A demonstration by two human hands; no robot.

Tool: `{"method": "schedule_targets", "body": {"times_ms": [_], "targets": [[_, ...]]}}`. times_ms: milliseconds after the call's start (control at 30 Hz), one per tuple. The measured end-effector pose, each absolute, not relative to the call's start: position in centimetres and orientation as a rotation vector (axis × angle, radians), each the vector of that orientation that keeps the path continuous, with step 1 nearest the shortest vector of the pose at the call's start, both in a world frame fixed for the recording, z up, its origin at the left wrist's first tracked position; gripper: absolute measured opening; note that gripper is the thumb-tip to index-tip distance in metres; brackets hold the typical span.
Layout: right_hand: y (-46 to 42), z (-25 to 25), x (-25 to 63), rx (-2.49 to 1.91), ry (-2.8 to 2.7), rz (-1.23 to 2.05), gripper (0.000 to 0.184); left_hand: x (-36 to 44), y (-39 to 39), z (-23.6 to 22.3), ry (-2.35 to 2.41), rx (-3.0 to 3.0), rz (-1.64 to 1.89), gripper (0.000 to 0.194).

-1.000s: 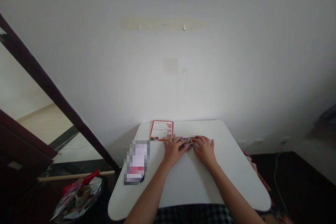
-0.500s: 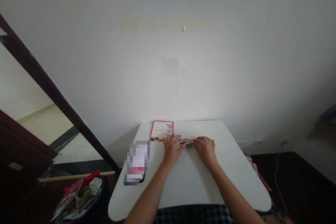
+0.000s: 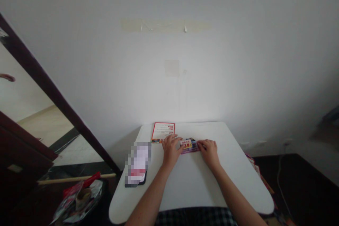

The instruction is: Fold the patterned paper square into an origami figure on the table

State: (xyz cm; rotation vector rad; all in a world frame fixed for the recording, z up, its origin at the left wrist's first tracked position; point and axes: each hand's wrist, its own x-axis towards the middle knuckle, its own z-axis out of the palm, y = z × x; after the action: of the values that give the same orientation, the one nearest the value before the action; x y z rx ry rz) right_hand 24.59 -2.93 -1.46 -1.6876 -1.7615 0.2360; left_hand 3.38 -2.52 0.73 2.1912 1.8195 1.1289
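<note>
A small folded leaflet, colourfully printed with a yellow and red patch and purple edges, is between my hands over the white table. My left hand grips its left end, the thumb lying on the near side and the fingers bent towards the far side. At the right end, the fingertips of my right hand pinch the leaflet's edge. Just behind my left fingers lies a white card with a red border, printed with small text. My left fingers partly cover its near right corner.
On the white table, a phone with a blurred-out screen lies at the left. A pale wall rises behind the far edge. Below left stand a bin with rubbish and a wooden stick. A cable hangs at the right.
The leaflet, seen nearly edge-on before, has tipped so that its printed face with the yellow patch shows. My hands have moved slightly apart.
</note>
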Motion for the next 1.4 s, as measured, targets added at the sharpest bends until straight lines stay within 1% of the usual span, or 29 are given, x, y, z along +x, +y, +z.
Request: {"method": "schedule_targets", "body": {"times_ms": [67, 100, 133, 233, 300, 467, 633, 733, 867, 900, 1000, 1067, 1200, 1300, 1400], "targets": [[-3.1, -1.4, 24.4, -1.721, -1.791, 0.198, 0.03, 3.4, -2.6, 0.4, 1.858, 2.202, 1.053, 0.045], [-3.3, -1.4, 24.3, -1.737, -1.805, 0.179, 0.029, 3.4, -2.6, 0.2, 1.869, 2.214, 1.01, 0.048], [-3.4, -1.3, 24.3, -1.751, -1.816, 0.163, 0.028, 3.5, -2.6, 0.0, 1.874, 2.226, 0.968, 0.047], [-3.5, -1.3, 24.2, -1.765, -1.839, 0.145, 0.027, 3.5, -2.7, -0.5, 1.872, 2.261, 0.87, 0.03], [-3.6, -1.2, 24.1, -1.75, -1.835, 0.141, 0.026, 3.5, -2.8, -0.6, 1.881, 2.265, 0.843, 0.022], [-3.7, -1.0, 23.9, -1.663, -1.866, 0.112, 0.022, 3.6, -2.9, -0.5, 1.953, 2.251, 0.851, 0.019], [-4.3, -0.7, 23.4, -1.623, -1.988, 0.032, 0.022, 3.7, -3.0, -0.2, 1.979, 2.261, 0.854, 0.017], [-4.3, -0.8, 23.2, -1.651, -2.004, -0.004, 0.025, 3.7, -3.1, 0.0, 1.919, 2.287, 0.872, 0.016], [-3.9, -1.4, 23.3, -1.698, -2.02, -0.019, 0.034, 3.6, -3.1, 0.0, 1.777, 2.325, 0.882, 0.01], [-3.8, -1.5, 23.3, -1.703, -2.032, -0.02, 0.036, 3.6, -3.1, 0.0, 1.755, 2.331, 0.883, 0.01], [-3.6, -2.0, 23.3, -1.701, -2.074, -0.017, 0.04, 3.6, -3.1, -0.1, 1.759, 2.322, 0.885, 0.023], [-3.5, -2.2, 23.3, -1.692, -2.101, 0.005, 0.041, 3.6, -3.1, -0.2, 1.788, 2.315, 0.862, 0.028], [-3.4, -2.2, 23.4, -1.664, -2.131, 0.051, 0.042, 3.6, -3.1, -0.3, 1.831, 2.332, 0.798, 0.026], [-3.5, -1.9, 23.5, -1.648, -2.094, 0.051, 0.038, 3.7, -3.1, -0.3, 1.861, 2.34, 0.781, 0.022], [-3.8, -1.3, 23.5, -1.592, -2.074, 0.08, 0.032, 3.7, -3.1, -0.2, 1.895, 2.344, 0.764, 0.026]]}}
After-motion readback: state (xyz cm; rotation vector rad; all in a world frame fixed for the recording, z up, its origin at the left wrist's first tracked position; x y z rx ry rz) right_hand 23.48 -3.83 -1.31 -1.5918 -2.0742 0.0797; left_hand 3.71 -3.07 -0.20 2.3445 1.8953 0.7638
